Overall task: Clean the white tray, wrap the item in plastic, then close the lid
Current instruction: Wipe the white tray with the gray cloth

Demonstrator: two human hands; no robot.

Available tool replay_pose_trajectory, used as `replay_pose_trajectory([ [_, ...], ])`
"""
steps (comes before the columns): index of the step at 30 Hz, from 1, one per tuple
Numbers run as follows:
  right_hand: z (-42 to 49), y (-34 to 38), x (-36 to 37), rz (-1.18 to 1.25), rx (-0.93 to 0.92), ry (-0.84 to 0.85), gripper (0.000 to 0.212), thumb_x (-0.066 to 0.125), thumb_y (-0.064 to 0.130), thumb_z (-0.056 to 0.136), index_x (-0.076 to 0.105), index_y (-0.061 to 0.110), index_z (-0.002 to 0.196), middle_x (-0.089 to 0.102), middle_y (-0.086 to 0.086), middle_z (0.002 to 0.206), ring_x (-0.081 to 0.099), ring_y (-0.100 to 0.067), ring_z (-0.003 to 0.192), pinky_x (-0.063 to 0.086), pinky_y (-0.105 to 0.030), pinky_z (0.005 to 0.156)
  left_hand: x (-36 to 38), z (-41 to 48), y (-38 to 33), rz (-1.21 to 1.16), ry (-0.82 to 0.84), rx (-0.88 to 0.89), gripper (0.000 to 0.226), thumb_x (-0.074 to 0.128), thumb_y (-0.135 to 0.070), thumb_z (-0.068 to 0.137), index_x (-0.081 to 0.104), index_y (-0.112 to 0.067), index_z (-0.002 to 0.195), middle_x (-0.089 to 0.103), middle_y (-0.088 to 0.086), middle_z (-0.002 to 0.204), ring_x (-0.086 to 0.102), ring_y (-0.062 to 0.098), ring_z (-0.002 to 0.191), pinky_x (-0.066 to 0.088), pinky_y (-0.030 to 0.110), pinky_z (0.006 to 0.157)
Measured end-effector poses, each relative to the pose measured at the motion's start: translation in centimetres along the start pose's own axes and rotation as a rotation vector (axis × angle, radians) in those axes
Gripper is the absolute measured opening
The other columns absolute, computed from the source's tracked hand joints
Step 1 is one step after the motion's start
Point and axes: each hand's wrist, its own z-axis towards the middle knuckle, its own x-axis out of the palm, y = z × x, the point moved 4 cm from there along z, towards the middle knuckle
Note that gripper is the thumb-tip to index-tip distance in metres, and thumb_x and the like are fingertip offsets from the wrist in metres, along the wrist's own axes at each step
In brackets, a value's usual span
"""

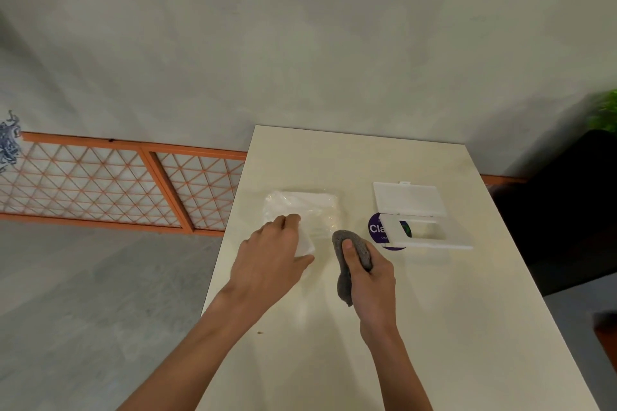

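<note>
Two hands meet over the middle of the pale bench (pixel 334 360). The left hand (pixel 273 250) holds the near corner of a flat white tray (pixel 305 245), with the fingers curled over its far side and the thumb lying along its near edge. The tray sits with a crinkled sheet of clear plastic (pixel 300 205) that spreads toward the top of the frame. I cannot tell whether the plastic is under the tray or partly around it. The left hand also hides the tray's long axis, though the plastic runs mostly across the frame. The right hand (pixel 370 274) is wrapped tight round a bunched grey cloth (pixel 350 243), thumb pressed on top, and the cloth's tail hangs toward the bottom of the frame. The tray lies just left of the cloth and a little higher in the frame, close but apart. A wipe would likely be a short sweep up and to the left by the right hand while the left pins the tray. At centre right stands a shallow white box (pixel 430 240) whose lid (pixel 409 198) is folded open and lies flat beyond it, both with their long sides running across the frame. The right hand is the nearer one to it. A round purple sticker (pixel 375 227) shows from under the box's left end. It reads "Cla" in white, the box covers the rest, and the print below is too small to read.
</note>
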Motion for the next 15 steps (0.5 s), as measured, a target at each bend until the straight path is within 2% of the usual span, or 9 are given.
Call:
replay_pose_trajectory([
  [2, -0.1, 0.3, 0.0, 0.014, -0.005, 0.013, 0.022, 0.068, 0.048, 0.103, 0.078, 0.029, 0.105, 0.064, 0.01, 0.069, 0.058, -0.02, 0.069, 0.044, -0.03, 0.064, -0.9, -1.0, 1.7, -0.243, -0.02, -0.045, 0.066, 0.079, -0.051, 0.086, 0.047, -0.029, 0.14, 0.065, -0.006, 0.135, 0.063, 0.024, 0.122, 0.056, 0.041, 0.097],
  [3, -0.1, 0.4, 0.0, 0.024, -0.007, 0.02, 0.022, 0.068, 0.048, 0.103, 0.078, 0.028, 0.106, 0.064, 0.009, 0.069, 0.057, -0.021, 0.069, 0.043, -0.029, 0.062, -1.3, -1.7, 2.6, -0.351, -0.037, -0.064, 0.068, 0.082, -0.048, 0.084, 0.049, -0.031, 0.14, 0.065, -0.007, 0.137, 0.062, 0.02, 0.126, 0.054, 0.035, 0.099],
  [5, -0.4, 0.6, 0.0, 0.044, -0.017, 0.036, 0.024, 0.068, 0.046, 0.103, 0.079, 0.027, 0.112, 0.062, 0.009, 0.069, 0.054, -0.022, 0.068, 0.041, -0.027, 0.061, -1.7, -3.1, 4.5, -0.484, -0.068, -0.088, 0.067, 0.085, -0.045, 0.083, 0.052, -0.034, 0.14, 0.066, -0.012, 0.136, 0.06, 0.012, 0.127, 0.046, 0.021, 0.094],
  [7, -0.7, 0.8, 0.4, 0.054, -0.038, 0.058, 0.025, 0.067, 0.046, 0.104, 0.078, 0.029, 0.118, 0.062, 0.012, 0.07, 0.053, -0.022, 0.068, 0.041, -0.028, 0.064, -1.2, -4.3, 6.5, -0.556, -0.073, -0.098, 0.065, 0.084, -0.048, 0.083, 0.051, -0.039, 0.138, 0.065, -0.023, 0.129, 0.058, 0.004, 0.119, 0.043, 0.016, 0.09],
  [10, -1.3, 1.0, 1.6, 0.036, -0.056, 0.101, 0.025, 0.067, 0.046, 0.104, 0.078, 0.03, 0.12, 0.061, 0.014, 0.07, 0.053, -0.021, 0.068, 0.04, -0.03, 0.067, 0.6, -5.9, 8.9, -0.648, -0.075, -0.149, 0.065, 0.082, -0.054, 0.082, 0.051, -0.044, 0.139, 0.061, -0.037, 0.125, 0.059, -0.004, 0.116, 0.05, 0.023, 0.092],
  [12, -1.8, 0.9, 2.7, 0.023, -0.052, 0.131, 0.025, 0.067, 0.045, 0.104, 0.078, 0.028, 0.117, 0.059, 0.015, 0.068, 0.051, -0.02, 0.066, 0.04, -0.029, 0.066, 1.9, -6.9, 10.1, -0.741, -0.096, -0.166, 0.063, 0.082, -0.051, 0.082, 0.055, -0.041, 0.138, 0.06, -0.034, 0.132, 0.06, -0.003, 0.12, 0.055, 0.029, 0.097],
  [15, -2.5, 0.8, 4.3, 0.014, -0.056, 0.179, 0.026, 0.067, 0.046, 0.104, 0.077, 0.026, 0.116, 0.058, 0.018, 0.068, 0.052, -0.018, 0.066, 0.04, -0.03, 0.067, 3.7, -8.2, 11.2, -0.905, -0.104, -0.173, 0.059, 0.084, -0.037, 0.084, 0.058, -0.04, 0.137, 0.061, -0.021, 0.138, 0.058, 0.005, 0.13, 0.054, 0.034, 0.106],
])
